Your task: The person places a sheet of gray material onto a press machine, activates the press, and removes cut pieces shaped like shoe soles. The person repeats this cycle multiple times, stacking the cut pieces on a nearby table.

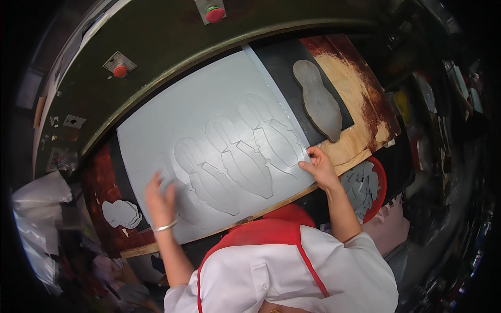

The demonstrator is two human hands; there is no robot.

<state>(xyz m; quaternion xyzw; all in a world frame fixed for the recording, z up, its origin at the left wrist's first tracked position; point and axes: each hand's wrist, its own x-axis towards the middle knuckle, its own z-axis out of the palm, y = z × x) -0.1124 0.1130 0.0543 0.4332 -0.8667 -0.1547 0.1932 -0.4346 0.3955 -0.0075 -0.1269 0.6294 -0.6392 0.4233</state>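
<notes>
A large light-grey sheet (172, 109) lies over the work surface, with several sole-shaped outlines cut into it side by side. At its near right corner, my right hand (321, 168) pinches the sheet's edge between thumb and fingers. Over the sheet's near left part is my left hand (160, 202), smeared by motion, with thumb and fingers apart and nothing visible in them. Whether it touches the sheet is hard to tell. To the right, a sole-shaped cutting die (319, 101) rests on a black pad (276, 57).
Emergency-stop buttons (214, 14) sit on the dark green machine beam (156, 41) at the far side. A stack of grey cut pieces (121, 214) lies at the left. Below the right side stands a red bin (382, 185) of grey scraps. Plastic bags (42, 201) hang at far left.
</notes>
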